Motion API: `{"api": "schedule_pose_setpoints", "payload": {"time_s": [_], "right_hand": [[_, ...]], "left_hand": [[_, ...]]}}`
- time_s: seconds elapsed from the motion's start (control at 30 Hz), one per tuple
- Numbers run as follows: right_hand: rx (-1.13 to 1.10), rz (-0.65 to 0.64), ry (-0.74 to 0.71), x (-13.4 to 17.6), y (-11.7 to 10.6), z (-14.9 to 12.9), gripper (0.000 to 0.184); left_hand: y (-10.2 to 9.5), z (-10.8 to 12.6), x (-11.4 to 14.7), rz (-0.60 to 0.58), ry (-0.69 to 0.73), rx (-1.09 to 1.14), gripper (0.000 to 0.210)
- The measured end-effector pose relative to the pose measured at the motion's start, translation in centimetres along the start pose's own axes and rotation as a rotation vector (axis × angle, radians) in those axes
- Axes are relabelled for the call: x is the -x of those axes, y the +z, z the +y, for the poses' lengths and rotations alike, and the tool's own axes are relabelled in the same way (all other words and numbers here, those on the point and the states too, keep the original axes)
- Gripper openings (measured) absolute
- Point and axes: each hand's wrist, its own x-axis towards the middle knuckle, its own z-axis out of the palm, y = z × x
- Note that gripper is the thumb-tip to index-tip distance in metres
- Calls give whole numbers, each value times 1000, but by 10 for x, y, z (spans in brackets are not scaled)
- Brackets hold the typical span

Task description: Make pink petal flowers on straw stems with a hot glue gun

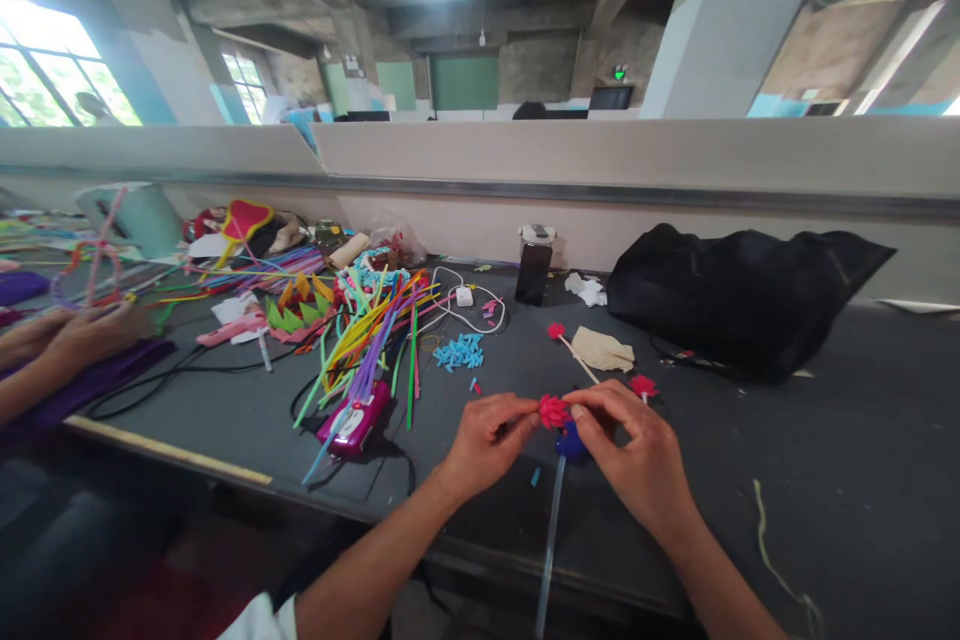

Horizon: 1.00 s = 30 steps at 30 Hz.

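Observation:
My left hand (491,435) pinches one side of a small red flower (553,411) with fuzzy petals. On its other side, the fingertips of my right hand (634,445) close on the same flower. Just below it lies a blue tool, seemingly a glue gun (571,442), partly hidden by my right hand; a clear glue stick (552,540) runs from it toward me. Beyond my hands are a red flower on a pale stem (556,331) and another red flower (643,387), close to my right knuckles.
Pipe cleaners (367,340) in many colours spread left, by a magenta box (356,428). Blue pieces (459,352), a phone (533,272), tan cloth (602,350) and a black bag (735,295) lie farther back. A co-worker's hands (82,335) are at far left.

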Motion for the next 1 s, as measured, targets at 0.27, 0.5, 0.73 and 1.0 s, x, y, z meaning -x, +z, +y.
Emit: {"api": "schedule_pose_setpoints", "payload": {"time_s": [0.27,0.5,0.73,1.0], "right_hand": [[21,48,33,1,3,1,16],[-2,54,70,3,7,-1,16],[0,88,38,3,8,-2,17],[-23,114,41,6,9,-6,16]], "left_hand": [[2,-1,2,64,-426,294,22],[7,2,1,154,-643,642,26],[9,0,2,116,-752,909,25],[8,6,2,69,-803,1068,27]]}}
